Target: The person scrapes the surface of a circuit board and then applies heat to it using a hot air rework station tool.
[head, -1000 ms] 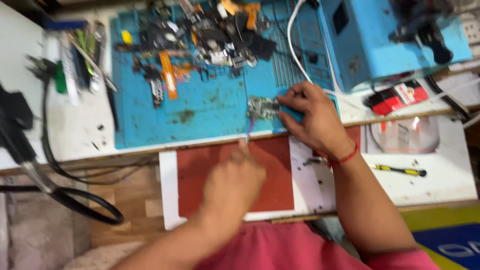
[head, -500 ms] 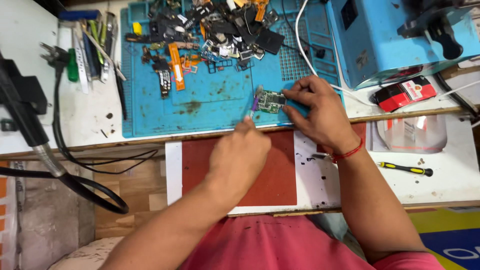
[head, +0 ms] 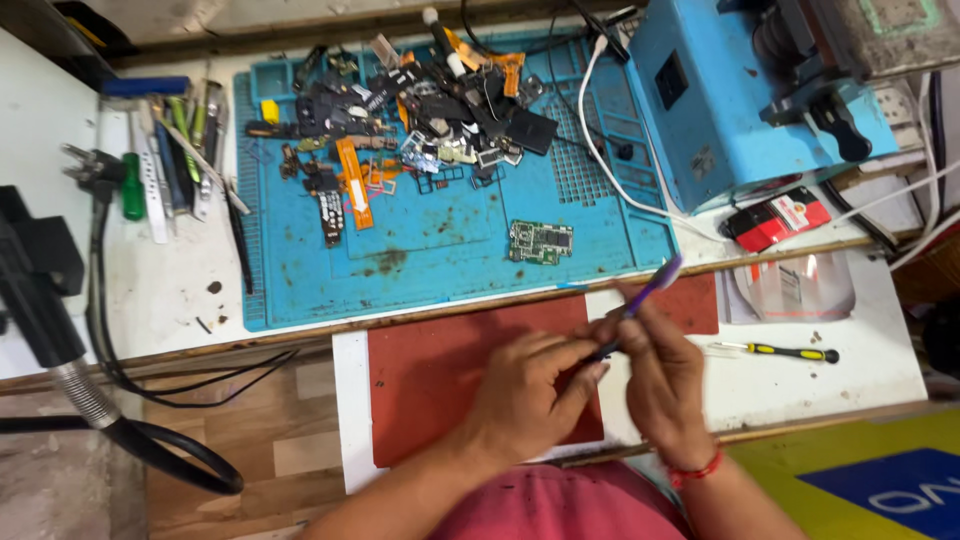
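Both hands meet over the red mat (head: 440,375), left hand (head: 525,400) and right hand (head: 665,385) each pinching the purple tool (head: 645,295), angled up clear of the circuit board (head: 540,242) on the tabletop.

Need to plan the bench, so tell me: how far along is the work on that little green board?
Seemingly done: the green circuit board lies alone on the blue mat, no hand on it. In hand: the left hand and right hand both grip a purple tool over the red mat. Left: the heap of loose parts looks unsorted, and the yellow screwdriver lies untouched.
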